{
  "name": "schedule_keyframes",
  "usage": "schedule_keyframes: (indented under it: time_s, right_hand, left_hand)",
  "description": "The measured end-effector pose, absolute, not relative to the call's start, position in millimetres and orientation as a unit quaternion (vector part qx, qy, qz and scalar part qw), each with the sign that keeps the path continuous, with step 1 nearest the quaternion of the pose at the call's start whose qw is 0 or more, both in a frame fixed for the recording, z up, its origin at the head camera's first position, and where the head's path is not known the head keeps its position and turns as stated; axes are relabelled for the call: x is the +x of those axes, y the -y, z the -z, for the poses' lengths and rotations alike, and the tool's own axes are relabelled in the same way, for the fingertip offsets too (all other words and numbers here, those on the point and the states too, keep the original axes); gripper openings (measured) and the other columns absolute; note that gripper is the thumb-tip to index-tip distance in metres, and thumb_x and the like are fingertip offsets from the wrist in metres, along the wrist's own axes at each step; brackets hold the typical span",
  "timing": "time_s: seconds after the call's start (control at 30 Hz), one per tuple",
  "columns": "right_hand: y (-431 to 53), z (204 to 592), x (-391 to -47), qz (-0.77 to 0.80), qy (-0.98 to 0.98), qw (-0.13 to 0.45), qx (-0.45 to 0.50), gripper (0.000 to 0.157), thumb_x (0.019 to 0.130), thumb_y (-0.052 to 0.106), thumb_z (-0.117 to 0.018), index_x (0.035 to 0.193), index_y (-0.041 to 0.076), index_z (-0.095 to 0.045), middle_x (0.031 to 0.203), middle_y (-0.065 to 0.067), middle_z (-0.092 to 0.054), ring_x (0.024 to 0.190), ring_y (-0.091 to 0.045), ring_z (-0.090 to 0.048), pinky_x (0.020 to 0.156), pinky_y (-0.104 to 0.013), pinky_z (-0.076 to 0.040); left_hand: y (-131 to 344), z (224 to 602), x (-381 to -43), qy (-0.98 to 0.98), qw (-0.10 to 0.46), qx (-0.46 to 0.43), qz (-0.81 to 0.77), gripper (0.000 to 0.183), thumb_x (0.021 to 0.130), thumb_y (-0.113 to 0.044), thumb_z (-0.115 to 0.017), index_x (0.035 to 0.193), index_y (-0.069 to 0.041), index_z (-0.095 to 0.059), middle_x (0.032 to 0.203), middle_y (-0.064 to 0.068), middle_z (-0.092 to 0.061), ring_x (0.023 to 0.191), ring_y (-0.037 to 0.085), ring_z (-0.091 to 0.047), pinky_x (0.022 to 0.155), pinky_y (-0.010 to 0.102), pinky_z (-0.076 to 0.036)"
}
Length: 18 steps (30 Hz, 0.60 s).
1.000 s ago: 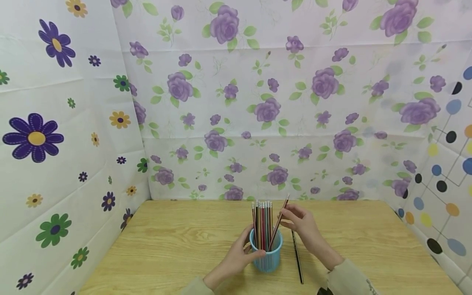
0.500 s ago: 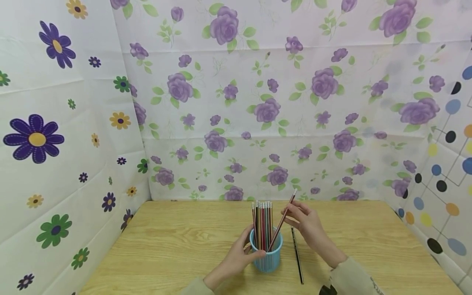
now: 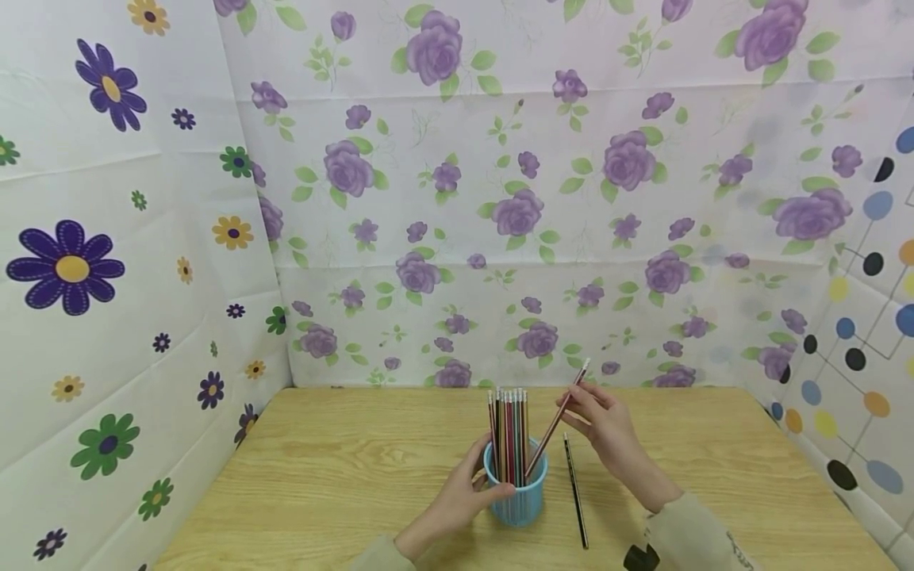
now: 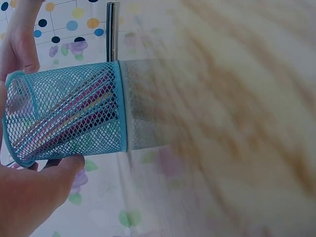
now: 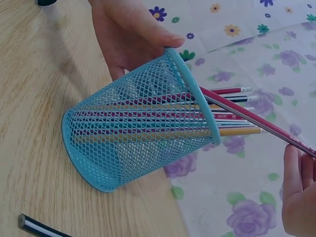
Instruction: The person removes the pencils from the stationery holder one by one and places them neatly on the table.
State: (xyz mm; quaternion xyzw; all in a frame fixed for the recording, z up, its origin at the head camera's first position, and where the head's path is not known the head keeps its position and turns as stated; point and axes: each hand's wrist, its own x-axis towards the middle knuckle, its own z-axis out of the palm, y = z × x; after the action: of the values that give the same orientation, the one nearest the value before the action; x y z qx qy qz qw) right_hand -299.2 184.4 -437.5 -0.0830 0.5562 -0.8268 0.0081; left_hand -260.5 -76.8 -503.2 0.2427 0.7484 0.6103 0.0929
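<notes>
A light blue mesh pencil cup [image 3: 519,511] stands upright on the table. Fingers and thumb of my left hand [image 3: 460,500] curl round its left side, close to the rim. Several pencils [image 3: 508,436] of different colours stand in it, eraser ends up. My right hand [image 3: 607,436] pinches a dark red pencil [image 3: 560,420] by its upper part. That pencil leans out to the right, its lower end still inside the cup's mouth, as the right wrist view also shows. To the right of the cup, a black pencil [image 3: 575,496] lies on the table.
The wood-grain table [image 3: 343,476] reaches back to a curtain [image 3: 457,238] printed with purple roses. Patterned cloths hang at both sides. A small dark object [image 3: 641,557] sits at the front, by my right sleeve.
My right hand has moved up and to the right, drawing the dark red pencil partly out of the cup and tilting it more. The left hand and cup have stayed put.
</notes>
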Motion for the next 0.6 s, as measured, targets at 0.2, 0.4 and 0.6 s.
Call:
schedule_keyframes:
  time_s: [0.2, 0.4, 0.6]
  right_hand:
    - [-190, 436, -300, 0.834, -0.548, 0.006, -0.064, 0.011, 0.099, 0.021, -0.056, 0.097, 0.015, -0.065, 0.09, 0.006, -0.069, 0.09, -0.01, -0.069, 0.084, -0.025, -0.058]
    - [-194, 434, -299, 0.836, -0.546, 0.01, -0.052, 0.01, 0.098, 0.022, -0.057, 0.096, 0.017, -0.065, 0.089, 0.006, -0.069, 0.09, -0.009, -0.068, 0.083, -0.024, -0.058]
    - [-199, 433, -301, 0.832, -0.554, 0.014, -0.036, 0.009, 0.098, 0.023, -0.058, 0.095, 0.018, -0.065, 0.088, 0.008, -0.066, 0.085, -0.006, -0.065, 0.082, -0.022, -0.058]
  left_hand:
    - [77, 504, -261, -0.751, 0.094, 0.245, -0.607, 0.076, 0.094, -0.028, -0.065, 0.154, -0.022, -0.019, 0.153, 0.014, -0.036, 0.142, 0.031, -0.034, 0.114, 0.045, -0.035]
    - [77, 503, -260, -0.751, 0.096, 0.247, -0.605, 0.077, 0.094, -0.028, -0.064, 0.155, -0.019, -0.018, 0.153, 0.016, -0.035, 0.142, 0.033, -0.034, 0.114, 0.046, -0.035]
    - [77, 501, -259, -0.748, 0.094, 0.25, -0.608, 0.077, 0.094, -0.028, -0.064, 0.154, -0.017, -0.018, 0.153, 0.017, -0.034, 0.142, 0.033, -0.034, 0.114, 0.046, -0.035]
